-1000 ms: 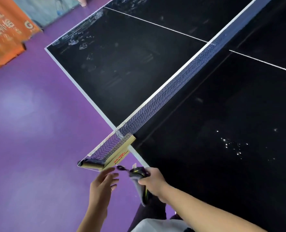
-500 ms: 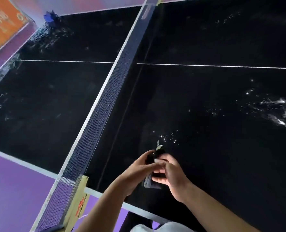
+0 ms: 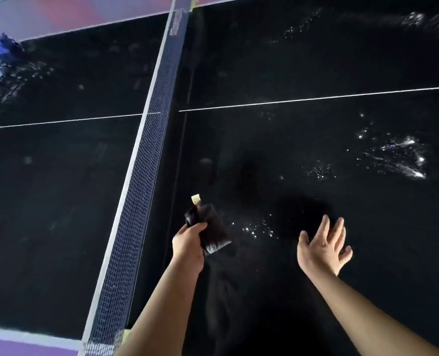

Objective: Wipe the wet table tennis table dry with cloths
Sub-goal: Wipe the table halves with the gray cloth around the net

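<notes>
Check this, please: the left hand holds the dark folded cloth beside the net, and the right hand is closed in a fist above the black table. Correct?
Not quite. The head view shows the right hand open, fingers spread, not a fist. The rest stands: the left hand holds the dark folded cloth beside the blue mesh net, above the black table tennis table.

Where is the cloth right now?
Low in the head view, the dark cloth is gripped in the left hand, just right of the net, with water drops to its right.
</notes>
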`<state>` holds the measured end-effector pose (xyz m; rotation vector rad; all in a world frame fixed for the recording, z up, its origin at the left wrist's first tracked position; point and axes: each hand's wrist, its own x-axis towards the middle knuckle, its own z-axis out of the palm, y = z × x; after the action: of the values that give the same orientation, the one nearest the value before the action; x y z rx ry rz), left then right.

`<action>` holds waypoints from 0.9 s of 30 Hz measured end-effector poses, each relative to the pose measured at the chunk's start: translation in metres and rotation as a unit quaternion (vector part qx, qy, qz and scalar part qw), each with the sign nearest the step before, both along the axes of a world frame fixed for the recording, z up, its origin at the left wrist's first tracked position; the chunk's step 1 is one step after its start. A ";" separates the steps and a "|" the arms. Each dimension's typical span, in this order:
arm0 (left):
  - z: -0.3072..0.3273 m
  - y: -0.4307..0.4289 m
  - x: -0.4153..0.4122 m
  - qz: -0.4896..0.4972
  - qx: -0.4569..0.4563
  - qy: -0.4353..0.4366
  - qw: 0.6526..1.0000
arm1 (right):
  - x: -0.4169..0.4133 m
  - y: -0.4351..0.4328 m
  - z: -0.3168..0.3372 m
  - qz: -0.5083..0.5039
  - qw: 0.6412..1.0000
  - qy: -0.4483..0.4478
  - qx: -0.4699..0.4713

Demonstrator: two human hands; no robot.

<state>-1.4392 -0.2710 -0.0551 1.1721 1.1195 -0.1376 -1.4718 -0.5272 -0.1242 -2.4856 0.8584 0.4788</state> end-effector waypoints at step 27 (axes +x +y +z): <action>-0.108 -0.018 0.374 -0.446 0.529 -0.200 0.694 | 0.003 0.021 -0.047 -0.069 0.965 -0.153 -0.200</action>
<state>-1.0655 -0.2892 -0.1627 2.5900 0.0231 0.0545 -1.4689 -0.5059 -0.1712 -2.7279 1.0709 -0.1435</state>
